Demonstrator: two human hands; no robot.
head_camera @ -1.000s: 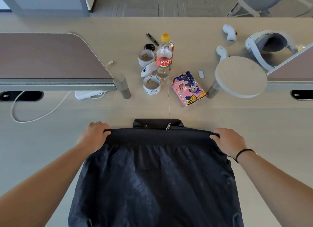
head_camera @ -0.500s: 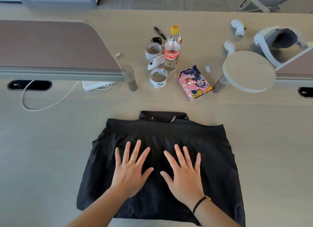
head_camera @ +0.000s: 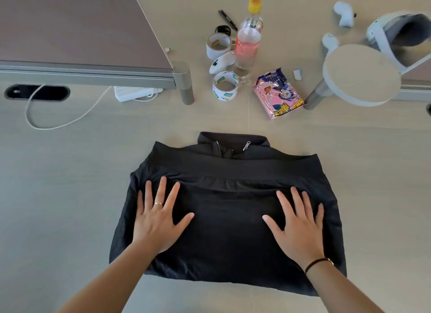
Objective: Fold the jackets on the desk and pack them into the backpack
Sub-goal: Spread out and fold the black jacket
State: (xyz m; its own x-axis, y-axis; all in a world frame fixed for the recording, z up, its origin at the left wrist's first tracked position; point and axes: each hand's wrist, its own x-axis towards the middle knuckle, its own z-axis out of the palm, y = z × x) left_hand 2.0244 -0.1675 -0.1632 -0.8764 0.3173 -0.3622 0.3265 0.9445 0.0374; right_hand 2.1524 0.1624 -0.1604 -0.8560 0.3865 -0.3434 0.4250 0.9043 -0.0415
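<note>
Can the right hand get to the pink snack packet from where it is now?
Probably yes. The right hand lies flat and empty on the black jacket; the pink snack packet lies beyond the collar on bare desk, nothing between them. Whether arm length suffices is unclear.

Bare forearms; a ring on the left hand (head_camera: 158,221), a dark bracelet at the right hand (head_camera: 300,226).

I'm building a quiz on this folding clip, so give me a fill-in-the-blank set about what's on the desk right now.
1. Both hands, left hand and right hand, rest flat on the ____ jacket.
2. The bottle has a ____ cap.
3. The ring is worn on the ____ hand.
4. The pink snack packet lies to the ____ of the bottle.

Missing words: black; yellow; left; right
</note>
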